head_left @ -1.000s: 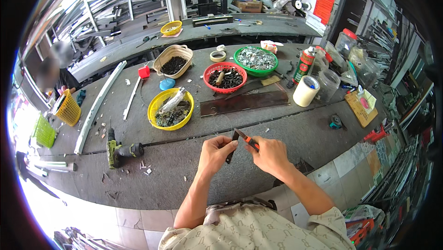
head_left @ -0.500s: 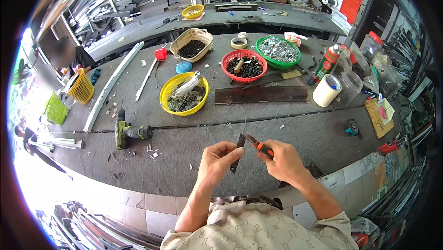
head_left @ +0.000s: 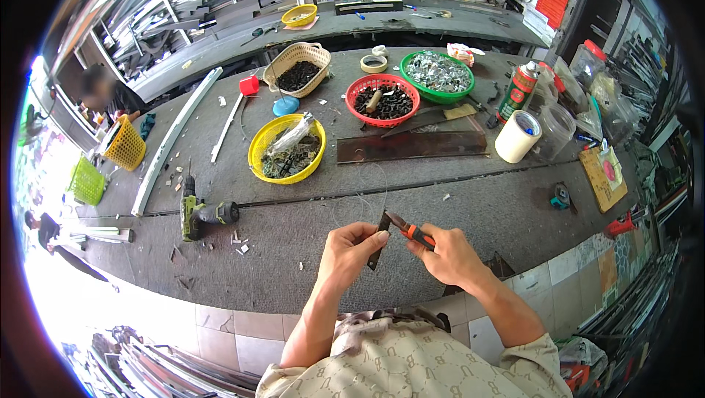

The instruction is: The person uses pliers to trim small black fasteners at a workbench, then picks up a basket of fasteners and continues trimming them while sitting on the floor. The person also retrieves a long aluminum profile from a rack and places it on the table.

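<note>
Dark strip (head_left: 374, 258) over the bench's (head_left: 294, 233) near side, pinched by the left hand (head_left: 344, 254); right hand (head_left: 449, 257) wraps orange-handled pliers (head_left: 420, 236), tips at the strip's top; yellow basket (head_left: 284, 180) beyond, drill (head_left: 192, 211) off left.

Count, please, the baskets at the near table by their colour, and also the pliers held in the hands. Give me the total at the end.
Yellow baskets: 2
Green baskets: 2
Red basket: 1
Beige basket: 1
Pliers, in the right hand: 1
Total: 7
</note>
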Available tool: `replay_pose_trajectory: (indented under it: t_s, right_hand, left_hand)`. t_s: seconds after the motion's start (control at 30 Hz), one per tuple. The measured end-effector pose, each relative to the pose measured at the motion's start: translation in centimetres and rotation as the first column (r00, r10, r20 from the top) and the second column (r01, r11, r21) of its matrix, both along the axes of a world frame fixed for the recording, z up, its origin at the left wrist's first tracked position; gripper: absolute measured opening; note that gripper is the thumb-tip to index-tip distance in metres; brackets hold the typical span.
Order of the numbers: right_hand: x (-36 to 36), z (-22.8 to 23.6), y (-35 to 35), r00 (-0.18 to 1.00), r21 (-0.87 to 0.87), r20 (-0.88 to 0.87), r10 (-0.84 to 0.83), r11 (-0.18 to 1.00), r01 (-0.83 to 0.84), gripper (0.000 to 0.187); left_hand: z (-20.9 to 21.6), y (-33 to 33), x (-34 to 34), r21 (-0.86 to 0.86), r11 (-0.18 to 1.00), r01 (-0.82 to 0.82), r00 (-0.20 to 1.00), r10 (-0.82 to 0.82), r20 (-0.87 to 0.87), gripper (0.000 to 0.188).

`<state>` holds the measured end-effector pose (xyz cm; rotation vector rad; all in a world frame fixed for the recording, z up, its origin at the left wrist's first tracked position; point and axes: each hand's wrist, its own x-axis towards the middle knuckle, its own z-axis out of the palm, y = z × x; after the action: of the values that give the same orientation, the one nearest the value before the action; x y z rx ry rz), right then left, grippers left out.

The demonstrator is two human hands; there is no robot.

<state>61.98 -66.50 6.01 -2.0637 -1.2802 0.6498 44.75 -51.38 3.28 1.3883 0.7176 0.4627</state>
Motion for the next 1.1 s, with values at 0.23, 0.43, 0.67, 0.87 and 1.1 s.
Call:
replay_pose_trajectory:
  t_s: [0.23,0.43,0.67,0.87,1.1]
  right_hand:
    - [0.9,-2.5,0.4,0.939,-0.075,-0.343,-0.036,0.997,0.011,0.037]
    - [1.0,-3.7,0.8,0.947,-0.081,-0.318,-0.038,0.997,0.012,0.036]
    - [1.0,-3.8,1.3,0.995,-0.093,-0.080,-0.059,0.994,0.052,0.030]
    - [1.8,-3.1,0.9,0.991,-0.117,0.098,-0.087,0.988,0.098,0.035]
    - [3.2,-5.6,0.5,0.826,0.166,0.520,-0.216,0.974,0.151,0.035]
  left_hand:
    - [-1.0,0.6,0.9,-0.027,0.999,0.028,0.999,-0.028,-0.023,0.024]
    - [-1.4,1.3,0.7,-0.039,0.997,0.065,0.997,-0.067,-0.043,0.027]
    - [-2.2,1.5,1.1,-0.042,0.999,0.033,0.998,-0.036,-0.060,0.027]
    - [-3.3,1.9,0.5,-0.193,0.980,0.058,0.997,-0.046,0.066,0.026]
    - [-5.3,2.7,-0.2,-0.412,0.737,0.536,0.692,-0.103,0.715,0.024]
